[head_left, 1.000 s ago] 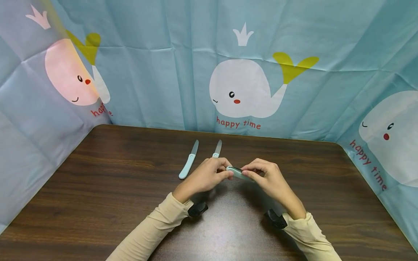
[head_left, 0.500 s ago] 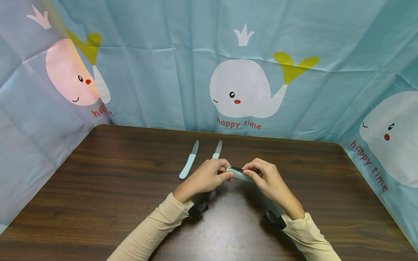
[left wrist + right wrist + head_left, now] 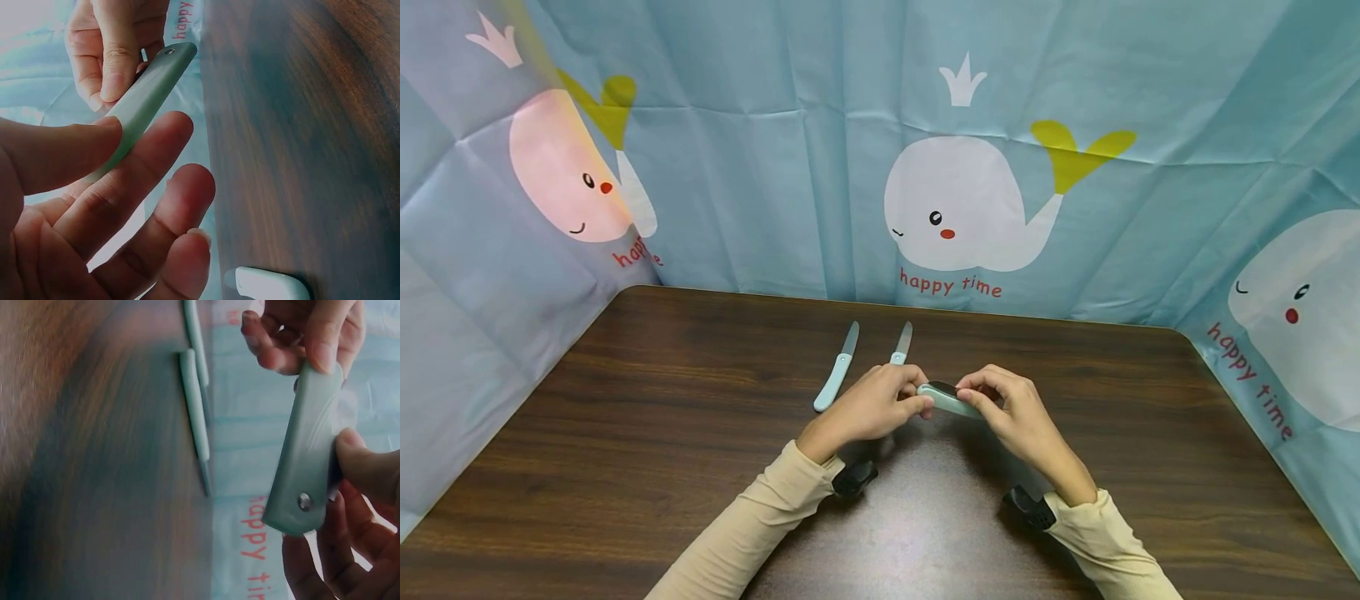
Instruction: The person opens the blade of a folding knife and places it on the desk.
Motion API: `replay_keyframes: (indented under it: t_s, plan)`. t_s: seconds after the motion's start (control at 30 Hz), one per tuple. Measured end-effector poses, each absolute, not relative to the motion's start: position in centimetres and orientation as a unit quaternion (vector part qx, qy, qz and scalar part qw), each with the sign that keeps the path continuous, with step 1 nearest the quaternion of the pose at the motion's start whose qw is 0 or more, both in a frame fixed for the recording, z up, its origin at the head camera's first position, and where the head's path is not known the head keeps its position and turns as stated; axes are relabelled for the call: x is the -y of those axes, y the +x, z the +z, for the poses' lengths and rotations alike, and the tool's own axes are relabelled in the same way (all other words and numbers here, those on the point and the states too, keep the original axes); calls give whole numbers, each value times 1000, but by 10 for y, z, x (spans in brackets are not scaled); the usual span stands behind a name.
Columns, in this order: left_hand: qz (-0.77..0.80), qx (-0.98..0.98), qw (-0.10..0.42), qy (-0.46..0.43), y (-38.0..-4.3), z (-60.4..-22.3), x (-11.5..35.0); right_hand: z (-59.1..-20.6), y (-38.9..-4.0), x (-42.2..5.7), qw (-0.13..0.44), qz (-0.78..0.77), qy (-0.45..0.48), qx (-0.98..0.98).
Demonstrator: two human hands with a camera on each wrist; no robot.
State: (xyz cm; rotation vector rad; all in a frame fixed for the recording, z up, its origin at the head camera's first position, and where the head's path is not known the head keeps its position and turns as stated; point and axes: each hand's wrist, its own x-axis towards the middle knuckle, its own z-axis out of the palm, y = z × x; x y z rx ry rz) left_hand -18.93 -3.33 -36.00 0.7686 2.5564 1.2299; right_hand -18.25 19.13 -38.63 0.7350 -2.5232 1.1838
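Between both hands, raised over the table, is a folding knife [image 3: 951,403] with a pale mint-green handle. My left hand [image 3: 876,404] pinches the handle's left end between thumb and forefinger; its other fingers are loosely bent in the left wrist view. Thumb and fingers of my right hand [image 3: 1018,408] pinch the blade side near the pivot rivet [image 3: 304,501]. Along the handle's upper edge the blade [image 3: 943,387] shows as a dark strip, partly hidden by the fingers. Two matching knives lie unfolded beyond the left hand: one whole [image 3: 835,379], one [image 3: 902,340] partly covered by that hand.
The dark wood table [image 3: 662,450] reaches back to a light-blue curtain [image 3: 760,200] with printed whales, which hangs at the back and both sides. Black wrist cameras sit at the cuffs of the beige sleeves [image 3: 745,521].
The blade's dark strip stands slightly farther out of the handle than a second ago. Both hands keep nearly the same place and grip; the two knives on the table have not moved.
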Motion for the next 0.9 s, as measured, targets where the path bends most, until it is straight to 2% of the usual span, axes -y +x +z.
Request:
replay_keyframes:
  t_s: [0.4,0.67,0.9]
  plan:
    - [396,-875,108,258,-189,-361,32,-382,-181,-192,78,410,274,866]
    - [389,-876,116,261,-187,-362,30,-387,-182,-192,107,398,303,859]
    - [392,-875,121,258,-187,-363,29,-387,-181,-191,116,397,292,862]
